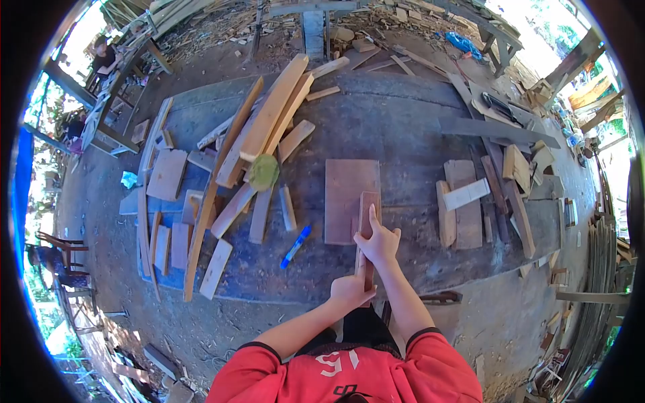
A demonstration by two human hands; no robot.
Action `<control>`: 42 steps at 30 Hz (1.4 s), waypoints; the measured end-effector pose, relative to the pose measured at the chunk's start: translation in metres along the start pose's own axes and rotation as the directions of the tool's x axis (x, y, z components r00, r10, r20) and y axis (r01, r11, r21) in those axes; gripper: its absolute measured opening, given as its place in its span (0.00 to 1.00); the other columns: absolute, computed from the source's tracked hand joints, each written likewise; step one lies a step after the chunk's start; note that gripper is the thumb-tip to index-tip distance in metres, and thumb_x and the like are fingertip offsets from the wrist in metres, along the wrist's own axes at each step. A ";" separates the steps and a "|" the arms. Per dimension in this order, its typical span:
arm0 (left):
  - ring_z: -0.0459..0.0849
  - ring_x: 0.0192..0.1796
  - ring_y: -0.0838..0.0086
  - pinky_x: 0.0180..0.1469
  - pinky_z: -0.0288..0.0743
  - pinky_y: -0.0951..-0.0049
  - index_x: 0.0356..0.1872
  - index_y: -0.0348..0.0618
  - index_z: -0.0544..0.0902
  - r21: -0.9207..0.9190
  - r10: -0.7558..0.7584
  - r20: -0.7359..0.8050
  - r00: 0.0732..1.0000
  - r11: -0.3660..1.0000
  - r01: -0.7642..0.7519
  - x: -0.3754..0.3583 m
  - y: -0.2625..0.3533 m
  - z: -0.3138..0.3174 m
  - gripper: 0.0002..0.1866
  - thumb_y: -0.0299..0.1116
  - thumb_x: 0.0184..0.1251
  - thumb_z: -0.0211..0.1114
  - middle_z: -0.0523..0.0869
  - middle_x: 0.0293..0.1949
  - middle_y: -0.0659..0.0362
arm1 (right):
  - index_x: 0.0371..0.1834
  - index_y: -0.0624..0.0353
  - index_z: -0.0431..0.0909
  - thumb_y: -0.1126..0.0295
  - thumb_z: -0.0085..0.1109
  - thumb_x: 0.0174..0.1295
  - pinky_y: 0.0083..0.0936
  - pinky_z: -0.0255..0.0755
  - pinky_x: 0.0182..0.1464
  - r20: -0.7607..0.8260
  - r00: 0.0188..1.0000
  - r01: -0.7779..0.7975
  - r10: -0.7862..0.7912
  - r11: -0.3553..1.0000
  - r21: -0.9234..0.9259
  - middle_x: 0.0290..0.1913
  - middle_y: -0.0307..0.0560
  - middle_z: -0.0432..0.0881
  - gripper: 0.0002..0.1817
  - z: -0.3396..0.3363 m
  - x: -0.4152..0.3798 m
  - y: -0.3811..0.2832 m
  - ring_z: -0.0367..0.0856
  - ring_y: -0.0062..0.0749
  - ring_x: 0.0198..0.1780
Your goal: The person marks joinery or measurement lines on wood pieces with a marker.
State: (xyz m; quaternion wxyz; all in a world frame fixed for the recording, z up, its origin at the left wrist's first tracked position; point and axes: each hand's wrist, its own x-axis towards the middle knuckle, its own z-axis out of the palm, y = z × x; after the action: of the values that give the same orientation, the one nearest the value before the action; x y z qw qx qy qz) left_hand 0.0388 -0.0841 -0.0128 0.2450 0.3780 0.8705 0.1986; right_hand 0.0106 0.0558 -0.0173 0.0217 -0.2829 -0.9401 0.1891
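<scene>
A narrow reddish-brown wooden bar (368, 201) points away from me, its far part overlapping the flat rectangular board (339, 195) on the table. My right hand (380, 243) is closed on the bar's middle, with a finger laid along the top and the thumb on the left side. Nearer my body, my left hand (352, 290) grips the bar's near end. To the left of the board lies a blue marker pen (295, 247).
Wood pieces are heaped on the table's left, among them a long light beam (274, 111) with a round green object (263, 172) at its near end. On the right are more offcuts, one a pale block (467, 194). A person (104, 59) sits far left.
</scene>
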 end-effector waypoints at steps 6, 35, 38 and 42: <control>0.80 0.18 0.58 0.20 0.73 0.59 0.69 0.35 0.45 0.017 -0.055 -0.187 0.981 0.998 0.059 0.151 -0.017 -0.044 0.54 0.57 0.49 0.62 0.81 0.17 0.53 | 0.69 0.44 0.58 0.48 0.59 0.45 0.50 0.61 0.51 -0.024 0.993 0.113 -0.113 0.994 0.007 0.26 0.51 0.82 0.44 -0.007 0.173 -0.002 0.82 0.45 0.30; 0.80 0.17 0.59 0.18 0.73 0.60 0.69 0.35 0.44 0.005 0.027 0.009 1.000 1.000 -0.027 0.008 0.014 -0.005 0.51 0.52 0.52 0.62 0.80 0.16 0.53 | 0.70 0.44 0.56 0.50 0.62 0.43 0.43 0.61 0.46 -0.027 0.999 -0.029 0.031 0.997 0.069 0.22 0.49 0.81 0.46 -0.006 0.006 0.020 0.81 0.42 0.25; 0.81 0.19 0.58 0.21 0.74 0.59 0.69 0.36 0.45 0.032 -0.032 0.026 0.999 0.999 0.031 0.067 0.005 -0.015 0.50 0.52 0.52 0.62 0.81 0.18 0.53 | 0.70 0.44 0.57 0.50 0.61 0.44 0.46 0.61 0.47 -0.067 0.998 0.021 -0.019 0.999 0.027 0.24 0.49 0.82 0.45 -0.003 0.067 0.022 0.81 0.44 0.27; 0.83 0.26 0.56 0.29 0.77 0.57 0.68 0.39 0.51 -0.003 -0.106 -0.039 0.994 0.994 0.106 0.168 0.004 -0.063 0.48 0.52 0.50 0.63 0.83 0.24 0.51 | 0.69 0.41 0.57 0.50 0.61 0.44 0.43 0.62 0.48 -0.083 0.994 0.078 -0.076 0.997 0.020 0.26 0.51 0.82 0.44 -0.011 0.184 0.019 0.82 0.45 0.31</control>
State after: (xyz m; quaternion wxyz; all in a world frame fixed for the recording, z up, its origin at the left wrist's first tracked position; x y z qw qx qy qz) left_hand -0.0955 0.0353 -0.0065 0.2381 0.3270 0.8940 0.1930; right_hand -0.1321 0.1737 -0.0268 0.0708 -0.2537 -0.9464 0.1871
